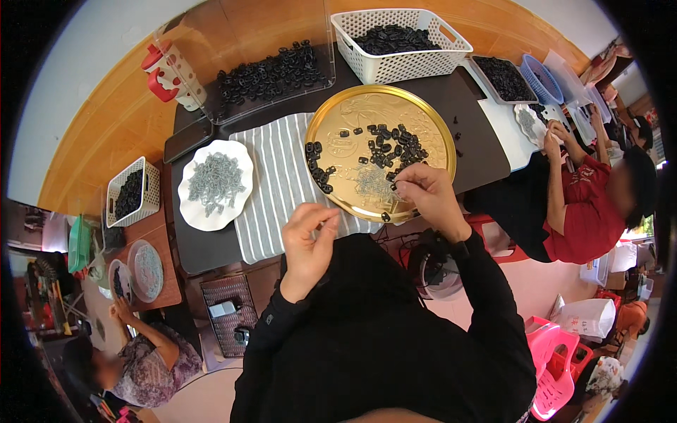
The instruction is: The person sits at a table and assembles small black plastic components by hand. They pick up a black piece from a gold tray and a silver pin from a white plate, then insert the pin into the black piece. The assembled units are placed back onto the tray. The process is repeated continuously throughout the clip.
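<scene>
A round gold tray (430, 134) lies on the dark table with several small black parts (386, 144) and a patch of small silver pieces (372, 185) on it. My right hand (427, 197) hangs over the tray's near edge, fingertips pinched on a small black part. My left hand (309, 240) is raised above the striped cloth (278, 183), thumb and fingers closed together; whether it holds a tiny piece I cannot tell. A white scalloped plate (194, 204) with silver springs sits to the left.
A white basket (402, 63) of black parts stands behind the tray, a clear tray (271, 74) of black parts to its left, a red-and-white jug (173, 74) beyond. Other people work at the right (592, 204) and lower left (141, 359).
</scene>
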The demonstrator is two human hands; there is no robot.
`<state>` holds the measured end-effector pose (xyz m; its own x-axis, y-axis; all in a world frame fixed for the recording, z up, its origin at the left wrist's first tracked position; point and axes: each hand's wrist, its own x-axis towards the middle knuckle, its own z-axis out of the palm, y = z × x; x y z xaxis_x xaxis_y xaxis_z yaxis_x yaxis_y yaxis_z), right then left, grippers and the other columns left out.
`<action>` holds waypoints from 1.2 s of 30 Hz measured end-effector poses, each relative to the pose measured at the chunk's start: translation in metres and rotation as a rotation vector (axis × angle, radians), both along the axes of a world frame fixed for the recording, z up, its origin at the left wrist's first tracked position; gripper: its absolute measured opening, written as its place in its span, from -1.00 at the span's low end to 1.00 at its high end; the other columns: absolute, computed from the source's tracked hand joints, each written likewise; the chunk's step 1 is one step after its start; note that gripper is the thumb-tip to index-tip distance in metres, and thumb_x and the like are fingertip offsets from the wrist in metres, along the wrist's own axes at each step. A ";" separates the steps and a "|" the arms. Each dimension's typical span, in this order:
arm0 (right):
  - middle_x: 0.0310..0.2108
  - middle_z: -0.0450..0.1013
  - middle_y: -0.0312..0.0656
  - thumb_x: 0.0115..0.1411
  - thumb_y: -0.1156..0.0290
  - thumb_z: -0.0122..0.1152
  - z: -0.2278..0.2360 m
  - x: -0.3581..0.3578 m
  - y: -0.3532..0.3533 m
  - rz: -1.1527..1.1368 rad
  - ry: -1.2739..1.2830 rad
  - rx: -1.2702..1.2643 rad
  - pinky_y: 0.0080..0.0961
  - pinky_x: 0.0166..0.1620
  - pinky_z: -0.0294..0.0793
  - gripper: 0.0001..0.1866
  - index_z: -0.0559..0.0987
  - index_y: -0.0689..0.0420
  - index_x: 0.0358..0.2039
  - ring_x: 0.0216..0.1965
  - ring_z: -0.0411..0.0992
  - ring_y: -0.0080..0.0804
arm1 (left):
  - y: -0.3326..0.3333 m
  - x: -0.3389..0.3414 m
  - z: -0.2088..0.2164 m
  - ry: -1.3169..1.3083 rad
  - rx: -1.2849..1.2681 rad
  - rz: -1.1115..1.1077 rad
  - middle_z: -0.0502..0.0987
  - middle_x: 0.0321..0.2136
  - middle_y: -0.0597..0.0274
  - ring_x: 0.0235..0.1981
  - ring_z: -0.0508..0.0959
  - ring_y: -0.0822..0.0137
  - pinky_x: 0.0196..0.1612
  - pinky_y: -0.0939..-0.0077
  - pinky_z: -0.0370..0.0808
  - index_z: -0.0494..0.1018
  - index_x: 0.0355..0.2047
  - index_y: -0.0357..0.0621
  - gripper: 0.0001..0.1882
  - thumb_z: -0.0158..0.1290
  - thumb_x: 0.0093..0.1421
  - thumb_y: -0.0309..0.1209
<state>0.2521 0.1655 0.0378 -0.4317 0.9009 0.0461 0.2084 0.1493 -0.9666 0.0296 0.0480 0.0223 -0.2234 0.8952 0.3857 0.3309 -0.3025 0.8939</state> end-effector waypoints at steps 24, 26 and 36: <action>-0.52 0.42 -0.11 0.04 0.69 0.16 -0.006 0.009 -0.032 -0.099 -0.115 0.438 -0.51 -0.42 0.38 -0.90 0.55 0.27 -0.39 -0.49 0.44 -0.28 | -0.014 -0.007 -0.017 -0.175 -0.181 0.028 0.51 -0.45 0.26 -0.48 0.43 0.55 -0.40 0.69 0.37 0.55 -0.28 -0.36 -0.88 0.08 0.17 -0.66; -0.49 0.39 -0.06 0.03 0.64 0.18 -0.008 0.008 -0.034 -0.023 -0.191 0.454 -0.37 -0.39 0.40 -0.92 0.55 0.24 -0.41 -0.45 0.43 -0.10 | -0.015 -0.015 -0.013 -0.097 -0.233 0.094 0.53 -0.46 0.21 -0.50 0.45 0.52 -0.41 0.65 0.37 0.56 -0.30 -0.34 -0.89 0.09 0.15 -0.64; -0.47 0.33 -0.07 -0.02 0.57 0.12 0.005 -0.039 -0.033 0.110 -0.397 0.706 -0.23 -0.29 0.41 -0.85 0.57 0.19 -0.38 -0.35 0.40 -0.04 | -0.017 -0.029 -0.018 -0.274 -0.256 0.127 0.52 -0.51 0.28 -0.52 0.42 0.59 -0.46 0.68 0.34 0.58 -0.32 -0.36 -0.89 0.14 0.11 -0.66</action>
<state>0.2133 0.1324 0.0433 -0.6195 0.6684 0.4118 0.4644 0.7349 -0.4943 0.0002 0.0314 0.0048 -0.4022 0.9133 0.0646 0.0902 -0.0307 0.9954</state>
